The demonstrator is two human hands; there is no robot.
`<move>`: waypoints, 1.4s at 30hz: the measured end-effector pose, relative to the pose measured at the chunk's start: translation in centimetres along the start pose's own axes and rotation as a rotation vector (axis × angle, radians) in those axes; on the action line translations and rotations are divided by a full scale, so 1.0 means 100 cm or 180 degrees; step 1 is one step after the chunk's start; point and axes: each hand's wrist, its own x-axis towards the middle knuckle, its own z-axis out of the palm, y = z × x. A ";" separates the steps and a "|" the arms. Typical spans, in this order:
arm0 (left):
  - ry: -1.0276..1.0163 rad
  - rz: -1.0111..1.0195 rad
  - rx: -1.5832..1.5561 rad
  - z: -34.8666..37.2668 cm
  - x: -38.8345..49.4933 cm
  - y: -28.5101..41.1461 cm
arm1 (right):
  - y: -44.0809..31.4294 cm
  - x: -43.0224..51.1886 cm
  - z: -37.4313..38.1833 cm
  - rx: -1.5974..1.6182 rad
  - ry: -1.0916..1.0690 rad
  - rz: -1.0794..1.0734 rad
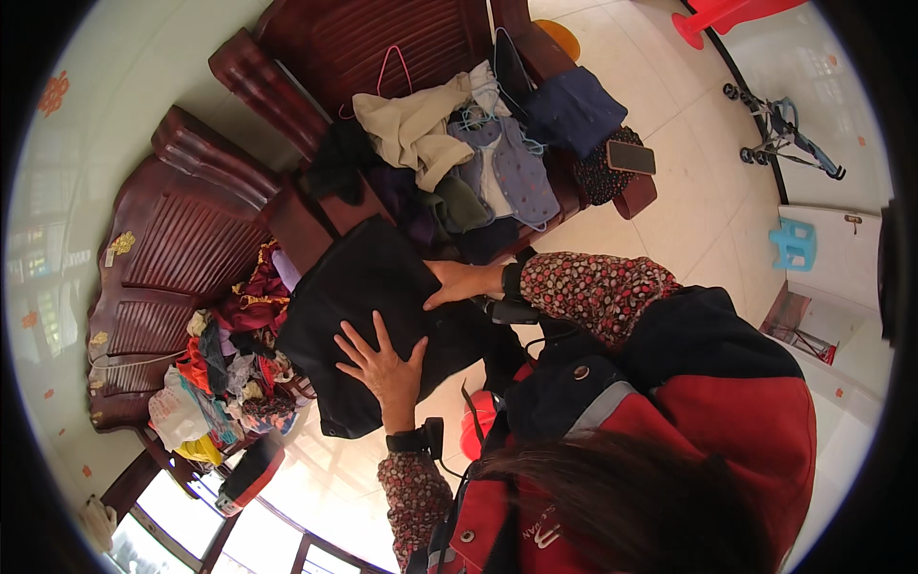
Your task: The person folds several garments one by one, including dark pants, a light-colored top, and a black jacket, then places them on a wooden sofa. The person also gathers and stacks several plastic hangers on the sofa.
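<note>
A black garment (358, 287), folded into a broad panel, lies spread before me beside a dark wooden armrest. My left hand (384, 366) rests flat on it, palm down with the fingers apart. At the garment's right edge is my right hand (459, 283), its thumb on the cloth and its other fingers mostly hidden by the fold. More black cloth hangs below that hand. Both wrists carry black straps with small devices.
A wooden bench (380, 36) holds a beige garment (416, 122), a blue-grey vest (513, 172) and hangers. A phone (631, 158) lies on dotted cloth. Piled clothes (251, 373) cover another bench. A red stool (477, 423) stands near my legs; a folded stroller (785, 136) leans by the wall.
</note>
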 end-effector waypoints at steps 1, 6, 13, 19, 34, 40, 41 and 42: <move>-0.0009 -0.0072 -0.0002 0.004 0.003 0.004 | 0.001 0.001 -0.013 0.0052 0.0063 0.0206; -0.0295 -0.0302 0.0118 0.024 0.001 -0.001 | 0.024 0.030 -0.112 -0.2081 0.1613 0.0091; -0.0410 -0.0280 0.0278 0.028 0.006 0.004 | 0.083 0.101 -0.207 -0.4240 0.2039 0.0041; -0.0587 -0.0329 0.0245 0.018 0.010 0.006 | 0.064 0.119 -0.240 -0.2146 0.1619 -0.0034; 0.0524 0.0817 -0.1828 -0.144 0.091 0.096 | -0.425 -0.115 -0.281 0.0141 0.0332 -0.1670; 0.2015 0.2221 -0.2297 -0.276 0.131 0.222 | -0.505 -0.177 -0.204 -0.1216 0.0134 -0.1858; 0.2257 0.2469 -0.2276 -0.288 0.133 0.239 | -0.511 -0.183 -0.196 -0.1494 0.0063 -0.2011; 0.1928 0.2379 -0.2410 -0.296 0.134 0.250 | -0.517 -0.187 -0.191 -0.1935 0.0230 -0.2223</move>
